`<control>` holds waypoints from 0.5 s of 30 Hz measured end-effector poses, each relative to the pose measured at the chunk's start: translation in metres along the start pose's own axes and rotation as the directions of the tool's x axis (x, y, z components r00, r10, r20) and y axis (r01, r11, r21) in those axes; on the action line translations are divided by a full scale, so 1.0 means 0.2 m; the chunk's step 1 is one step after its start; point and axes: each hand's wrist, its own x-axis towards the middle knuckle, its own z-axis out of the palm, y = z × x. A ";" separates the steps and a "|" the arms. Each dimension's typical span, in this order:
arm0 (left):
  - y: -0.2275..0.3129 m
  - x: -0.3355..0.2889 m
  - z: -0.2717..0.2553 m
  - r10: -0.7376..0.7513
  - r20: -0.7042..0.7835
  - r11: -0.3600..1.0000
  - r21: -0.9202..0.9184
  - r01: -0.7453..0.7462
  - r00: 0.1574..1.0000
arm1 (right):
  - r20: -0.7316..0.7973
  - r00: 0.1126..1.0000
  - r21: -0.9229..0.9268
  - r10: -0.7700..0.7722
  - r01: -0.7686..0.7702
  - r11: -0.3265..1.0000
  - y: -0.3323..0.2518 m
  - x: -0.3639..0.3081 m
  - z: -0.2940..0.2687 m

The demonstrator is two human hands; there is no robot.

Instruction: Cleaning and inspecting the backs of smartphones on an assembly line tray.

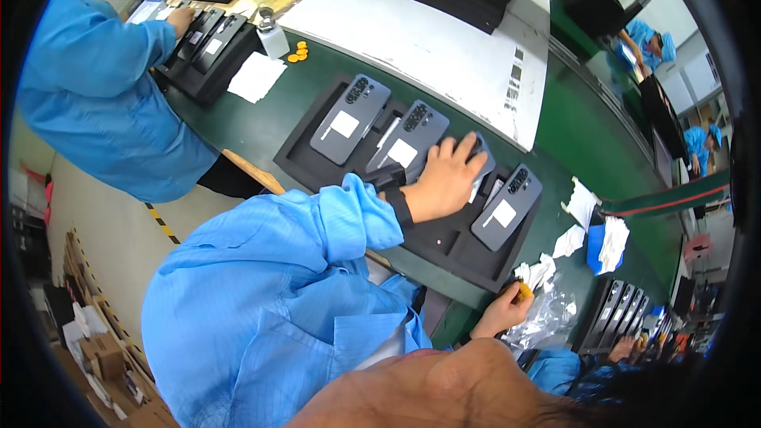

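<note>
My left hand, with a black band on the wrist, reaches over a black foam tray. Its fingers are bent around a grey smartphone, mostly covered by the hand. Three more grey smartphones, each with a white label, lie back up in the tray: one at the left, one beside my hand, one at the right. Off the tray's near right corner, my right hand has curled fingers, yellow finger cots on the tips, against a crumpled white cloth that it seems to pinch.
Clear plastic bags lie beside my right hand. A blue box of white wipes and a rack of phones stand further right. At left are a dispenser bottle, loose finger cots and a co-worker handling phones. A white board lies behind.
</note>
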 end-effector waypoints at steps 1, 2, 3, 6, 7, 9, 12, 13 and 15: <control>0.01 -0.02 -0.01 0.028 0.000 0.999 0.026 -0.028 1.000 | 0.005 1.000 0.003 -0.012 0.012 1.000 0.00 0.01 0.00; 0.01 -0.03 -0.01 0.056 0.003 0.997 0.052 -0.056 0.998 | 0.012 1.000 -0.021 -0.022 0.023 1.000 0.01 0.01 0.00; 0.00 -0.03 -0.02 0.026 0.024 0.999 -0.020 -0.025 0.999 | 0.017 0.999 -0.048 -0.031 0.031 0.998 0.01 0.02 0.01; -0.06 -0.06 -0.04 0.129 0.035 0.985 -0.117 -0.125 0.991 | -0.001 0.988 -0.086 -0.155 0.154 0.984 0.01 0.02 0.03; -0.08 -0.07 -0.06 0.127 0.035 0.985 -0.123 -0.122 0.991 | 0.001 0.988 -0.092 -0.157 0.156 0.983 0.00 0.02 0.03; -0.11 -0.10 -0.11 0.078 0.086 0.929 -0.367 -0.041 0.993 | -0.007 0.989 -0.115 -0.147 0.146 0.983 -0.01 0.02 0.02; -0.19 -0.12 -0.17 0.059 -0.017 0.905 -0.421 -0.060 0.998 | -0.012 0.986 -0.141 -0.169 0.165 0.976 0.00 0.02 0.01; -0.23 -0.13 -0.21 0.002 -0.074 0.955 -0.294 -0.023 0.997 | -0.003 0.985 -0.146 -0.174 0.171 0.974 -0.02 0.03 0.02; -0.31 -0.13 -0.33 -0.114 -0.192 0.991 -0.094 0.098 0.975 | 0.003 0.989 -0.143 -0.151 0.150 0.978 -0.04 0.03 0.05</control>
